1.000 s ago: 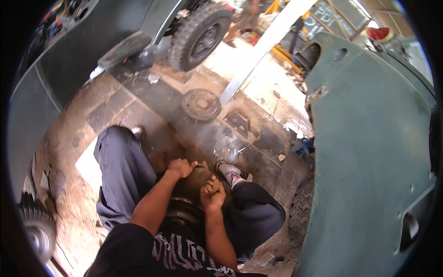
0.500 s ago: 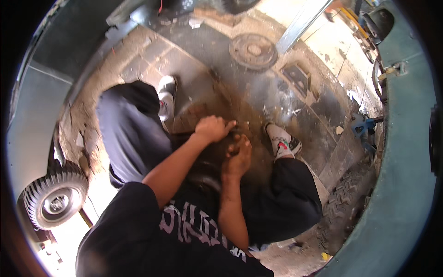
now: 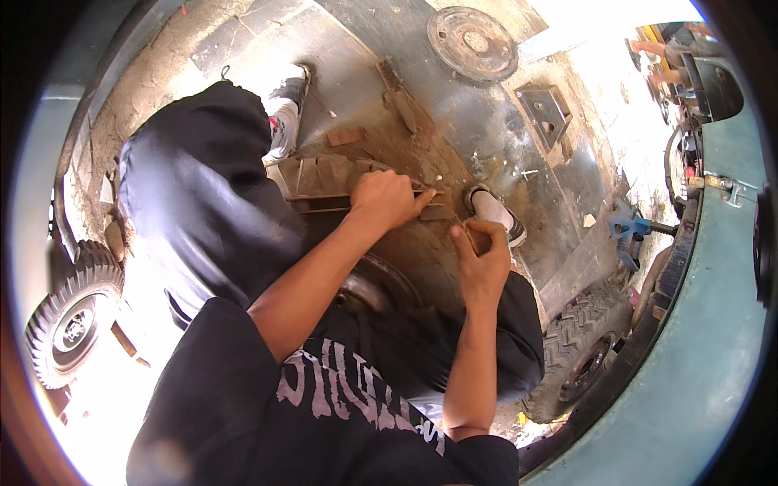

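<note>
My left hand [image 3: 383, 199] is closed over a dark, narrow metal bar [image 3: 318, 204] that lies crosswise between my knees. Its thumb side points along the bar toward the right end. Apart from it, to the right, my right hand [image 3: 484, 257] is held up with thumb and fingers pinched together. Whatever sits in that pinch is too small to make out. Under my forearms, a dark wheel rim [image 3: 381, 283] shows partly between my legs, shaded and half covered by my arm.
A round steel wheel disc [image 3: 472, 42] and a square metal plate with holes [image 3: 545, 116] lie on the floor ahead. A brick piece [image 3: 346, 136] is near my left foot. Teal vehicle panel [image 3: 689, 356], blue tool [image 3: 632, 231] and treaded tyre [image 3: 579, 348] flank my right; another wheel [image 3: 74, 328] is left.
My right hand has moved right, away from my left hand. The bar under my left hand now shows more clearly, and the whole view has shifted and brightened.
</note>
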Available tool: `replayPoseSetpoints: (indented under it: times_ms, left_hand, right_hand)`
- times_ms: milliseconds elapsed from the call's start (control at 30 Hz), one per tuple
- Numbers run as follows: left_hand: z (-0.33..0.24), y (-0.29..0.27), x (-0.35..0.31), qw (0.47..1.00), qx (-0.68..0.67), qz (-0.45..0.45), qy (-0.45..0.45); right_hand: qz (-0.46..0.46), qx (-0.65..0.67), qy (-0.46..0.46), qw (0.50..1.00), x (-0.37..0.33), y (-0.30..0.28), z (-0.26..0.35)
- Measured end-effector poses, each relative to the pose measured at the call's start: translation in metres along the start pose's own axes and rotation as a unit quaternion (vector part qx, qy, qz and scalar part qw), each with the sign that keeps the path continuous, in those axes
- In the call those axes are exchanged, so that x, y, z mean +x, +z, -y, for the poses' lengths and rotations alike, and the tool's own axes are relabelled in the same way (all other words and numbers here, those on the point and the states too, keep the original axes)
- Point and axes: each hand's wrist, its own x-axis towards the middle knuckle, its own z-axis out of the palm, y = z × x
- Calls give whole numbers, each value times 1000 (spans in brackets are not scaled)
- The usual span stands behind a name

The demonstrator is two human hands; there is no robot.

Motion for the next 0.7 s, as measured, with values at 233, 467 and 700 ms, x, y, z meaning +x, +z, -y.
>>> replayPoseSetpoints:
  times_ms: [233, 467, 700]
  left_hand:
    - [3, 9, -4, 997, -12, -68, 38]
    - [3, 7, -2, 998, -17, -54, 24]
    - [3, 9, -2, 998, -10, -48, 30]
  right_hand:
    - [-84, 9, -23, 996, 8, 68, -59]
    - [-113, -27, -81, 990, 1, 89, -68]
    - [-106, -78, -110, 985, -7, 86, -70]
